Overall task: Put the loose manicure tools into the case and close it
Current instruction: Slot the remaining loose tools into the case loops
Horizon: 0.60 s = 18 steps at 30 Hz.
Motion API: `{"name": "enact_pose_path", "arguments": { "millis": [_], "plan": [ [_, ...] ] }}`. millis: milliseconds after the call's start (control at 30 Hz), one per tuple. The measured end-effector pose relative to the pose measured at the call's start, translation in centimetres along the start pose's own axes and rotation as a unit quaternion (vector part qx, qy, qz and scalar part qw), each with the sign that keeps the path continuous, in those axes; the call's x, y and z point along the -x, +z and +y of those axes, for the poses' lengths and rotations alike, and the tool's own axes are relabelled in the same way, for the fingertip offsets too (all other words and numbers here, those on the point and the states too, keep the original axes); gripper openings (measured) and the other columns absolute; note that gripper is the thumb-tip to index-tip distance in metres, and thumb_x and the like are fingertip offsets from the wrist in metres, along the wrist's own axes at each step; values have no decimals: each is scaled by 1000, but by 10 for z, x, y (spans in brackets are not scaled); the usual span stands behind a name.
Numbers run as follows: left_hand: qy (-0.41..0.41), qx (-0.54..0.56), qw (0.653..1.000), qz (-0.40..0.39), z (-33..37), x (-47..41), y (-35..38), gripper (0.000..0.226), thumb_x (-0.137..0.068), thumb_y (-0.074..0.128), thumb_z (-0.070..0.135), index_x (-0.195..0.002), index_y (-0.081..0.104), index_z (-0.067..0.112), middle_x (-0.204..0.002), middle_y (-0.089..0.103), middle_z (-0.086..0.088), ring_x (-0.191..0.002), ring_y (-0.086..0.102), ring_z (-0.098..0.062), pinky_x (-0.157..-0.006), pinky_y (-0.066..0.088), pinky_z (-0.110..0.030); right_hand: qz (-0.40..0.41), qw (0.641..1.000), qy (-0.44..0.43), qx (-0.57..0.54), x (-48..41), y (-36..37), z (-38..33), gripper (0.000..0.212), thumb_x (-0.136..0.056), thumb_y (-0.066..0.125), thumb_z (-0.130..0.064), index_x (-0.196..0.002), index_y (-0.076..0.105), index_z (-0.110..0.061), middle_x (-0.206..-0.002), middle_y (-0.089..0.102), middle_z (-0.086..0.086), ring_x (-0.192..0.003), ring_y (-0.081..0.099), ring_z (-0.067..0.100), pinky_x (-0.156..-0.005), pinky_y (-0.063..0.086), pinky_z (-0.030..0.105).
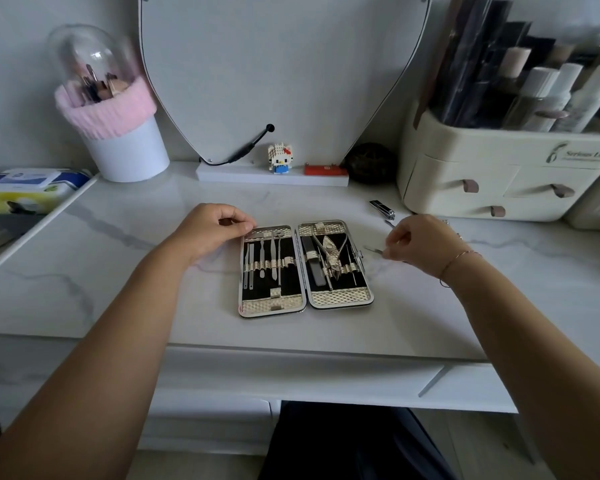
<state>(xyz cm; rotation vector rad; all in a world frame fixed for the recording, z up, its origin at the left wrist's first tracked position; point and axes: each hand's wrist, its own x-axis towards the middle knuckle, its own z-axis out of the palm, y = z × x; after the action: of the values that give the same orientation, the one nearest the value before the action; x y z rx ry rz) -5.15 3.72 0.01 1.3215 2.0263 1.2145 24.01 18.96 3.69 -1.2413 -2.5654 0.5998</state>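
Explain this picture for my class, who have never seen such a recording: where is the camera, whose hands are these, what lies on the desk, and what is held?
There is no machine here: a person works with two bare hands. The one picture comes from a camera worn on the head, looking forward and down, so both arms reach in from below. On the white desk a manicure case lies open flat, with metal tools tucked into both halves. The right hand pinches a thin metal tool just beside the case's right edge. The left hand, fingers curled, sits at the case's top left corner; whether it grips the rim is unclear. A nail clipper lies loose on the desk just beyond the right hand.
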Motion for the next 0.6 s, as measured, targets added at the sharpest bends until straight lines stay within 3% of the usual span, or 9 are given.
{"name": "enact_pose_path", "arguments": {
  "millis": [233, 600],
  "plan": [
    [-5, 6, 1000, 1, -3, -1, -1, 10, -82, 70, 16, -82, 74, 26, -84, 72, 18, -92, 61, -6, -89, 41, -20, 64, 994, 22, 89, 6, 7, -7, 8, -80, 65, -21, -80, 72, -25, -89, 67, 1, -89, 59, 24, -80, 43, 31],
    [-2, 5, 1000, -3, -2, 0, -2, 22, -82, 71, 17, -75, 74, 38, -82, 72, 20, -86, 61, -3, -86, 42, -21, -55, 983, 5, 176, 2, 3, -6, 21, -89, 46, -21, -95, 65, -13, -107, 62, 6, -100, 56, 28, -91, 43, 39]
  ]
}}
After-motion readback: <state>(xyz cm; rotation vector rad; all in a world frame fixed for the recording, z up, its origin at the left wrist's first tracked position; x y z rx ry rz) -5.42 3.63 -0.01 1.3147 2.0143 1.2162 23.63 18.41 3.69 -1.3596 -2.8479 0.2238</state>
